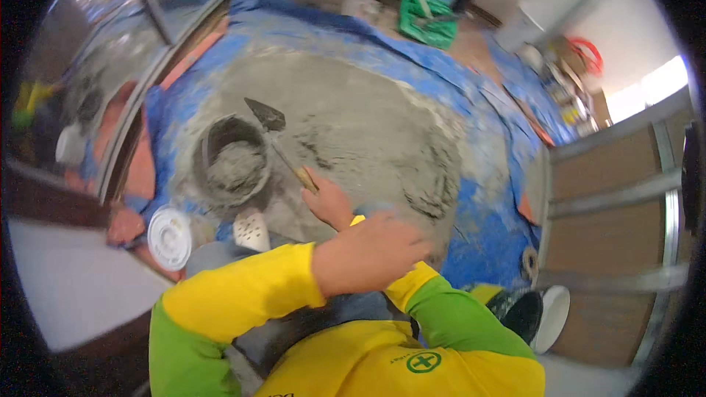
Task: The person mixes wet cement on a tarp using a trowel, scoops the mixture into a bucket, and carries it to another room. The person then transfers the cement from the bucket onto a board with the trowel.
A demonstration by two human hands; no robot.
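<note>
My right hand [331, 204] is closed round the wooden handle of a pointed trowel [266, 115]. The trowel's grey blade points away to the left, above the spread wet mortar. Just left of the handle stands a dark bucket [205, 148] with grey mortar [239, 167] inside; the blade is near its far rim. My left hand [375, 254] crosses over my right forearm, close to the yellow sleeve cuff. Its fingers are blurred, so their grip cannot be made out. A wide grey patch of mortar [346, 114] covers the sheet in front of me.
A blue tarp [485, 235] lies under the mortar. A white lid [169, 239] is near my cream clog [251, 231]. Glass panels edge the left; a metal-framed brown panel [607, 242] stands right, with buckets [550, 316] near it. A green bag [426, 20] sits at the back.
</note>
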